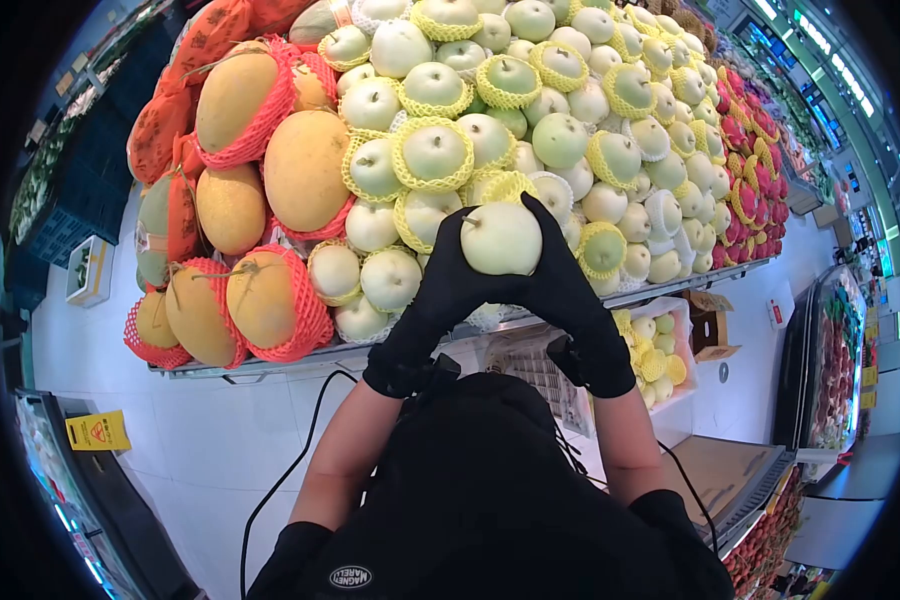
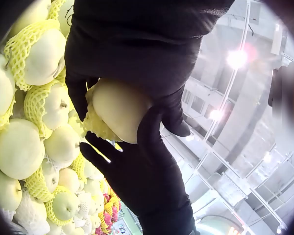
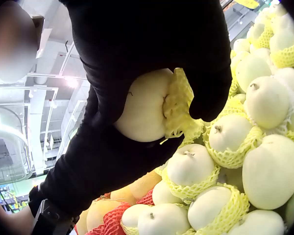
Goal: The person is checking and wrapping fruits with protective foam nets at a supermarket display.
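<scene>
A pale green-white melon [image 1: 503, 238] with a short stem sits between my two black-gloved hands, held up in front of the fruit display. My left hand [image 1: 448, 280] grips its left side, and my right hand [image 1: 568, 290] grips the right. Both thumbs lie along the near side of the melon, close together, while the fingers curve round toward the back. In the right wrist view, a yellow foam net [image 3: 179, 105] covers the end of the melon facing the display, leaving the rest bare. Part of the melon's surface is hidden under the gloves.
Similar pale melons [image 1: 560, 140], many in foam nets, are piled beyond my hands. Large yellow melons [image 1: 310, 170] in red nets stand left, dragon fruit [image 1: 740, 170] right. Below the display edge are a crate of melons [image 1: 660, 350] and a cardboard box [image 1: 710, 330].
</scene>
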A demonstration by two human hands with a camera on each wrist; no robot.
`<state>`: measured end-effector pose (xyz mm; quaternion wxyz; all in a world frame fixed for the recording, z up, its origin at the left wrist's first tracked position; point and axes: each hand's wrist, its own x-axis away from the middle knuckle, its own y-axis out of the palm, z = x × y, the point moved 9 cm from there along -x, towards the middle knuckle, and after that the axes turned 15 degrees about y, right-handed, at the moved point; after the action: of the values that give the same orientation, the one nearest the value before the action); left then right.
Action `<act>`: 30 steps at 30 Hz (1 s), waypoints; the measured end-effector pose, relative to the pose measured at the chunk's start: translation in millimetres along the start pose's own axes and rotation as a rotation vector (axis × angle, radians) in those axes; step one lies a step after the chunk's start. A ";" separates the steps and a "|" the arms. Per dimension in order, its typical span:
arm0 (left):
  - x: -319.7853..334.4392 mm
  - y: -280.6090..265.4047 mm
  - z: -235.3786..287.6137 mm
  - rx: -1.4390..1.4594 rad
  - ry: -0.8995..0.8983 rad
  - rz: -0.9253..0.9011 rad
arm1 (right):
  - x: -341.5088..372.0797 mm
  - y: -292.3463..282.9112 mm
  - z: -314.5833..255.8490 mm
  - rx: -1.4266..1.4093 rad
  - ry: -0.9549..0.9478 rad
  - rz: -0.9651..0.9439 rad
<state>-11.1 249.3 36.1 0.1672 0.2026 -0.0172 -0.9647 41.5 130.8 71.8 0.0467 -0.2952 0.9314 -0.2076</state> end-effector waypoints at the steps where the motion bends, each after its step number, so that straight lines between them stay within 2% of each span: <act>1: -1.0 0.5 5.3 -0.064 0.071 -0.014 | 0.4 0.2 -1.4 -0.040 0.014 -0.022; 2: -1.5 0.6 10.5 -0.129 0.141 -0.028 | 1.4 -0.7 -5.0 -0.081 0.029 -0.045; 3: -1.8 -1.8 4.3 -0.037 0.089 -0.009 | 1.9 -1.4 -6.3 -0.122 0.043 -0.067; 6: -2.9 -7.0 -8.0 0.219 -0.063 0.077 | 0.7 -15.2 4.4 -0.040 0.039 0.044; 9: -3.3 -12.5 -10.1 0.322 -0.105 0.151 | -5.5 -24.8 36.3 -0.386 0.174 0.010; 10: -3.9 -14.6 -9.6 0.290 -0.089 0.197 | -14.8 -33.9 81.1 -0.431 0.155 0.030; 13: -8.2 -20.4 -10.4 -0.278 -0.061 0.096 | -9.9 -34.5 54.4 -0.657 0.142 0.014; 16: -7.4 -19.2 -15.9 -0.125 0.108 0.143 | -10.2 -35.3 63.4 -0.791 0.129 -0.010; 18: -7.0 -14.6 -12.7 -0.209 0.212 0.094 | -10.2 -35.0 63.3 -0.912 0.142 -0.023; 20: -6.1 -8.0 -16.3 -0.223 0.185 0.035 | -9.7 -32.9 59.1 -1.032 0.151 -0.032; 23: -2.9 1.1 -18.9 -0.241 0.039 -0.023 | -14.8 -29.7 61.4 -1.172 0.195 -0.069; 25: -6.2 3.4 8.6 -0.389 0.061 -0.005 | -15.2 -33.4 65.6 -1.066 0.194 -0.039; 28: -10.6 1.7 15.9 -0.502 0.307 0.083 | -13.5 -38.8 58.2 -0.735 0.151 0.031; 30: -14.2 3.9 16.3 -0.468 0.287 0.068 | -10.5 -39.9 48.0 -0.537 0.114 0.075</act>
<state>-4.1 249.7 56.9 0.2427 0.2926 0.2230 -0.8976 81.4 90.0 44.3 -0.0783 -0.2502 0.9645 0.0324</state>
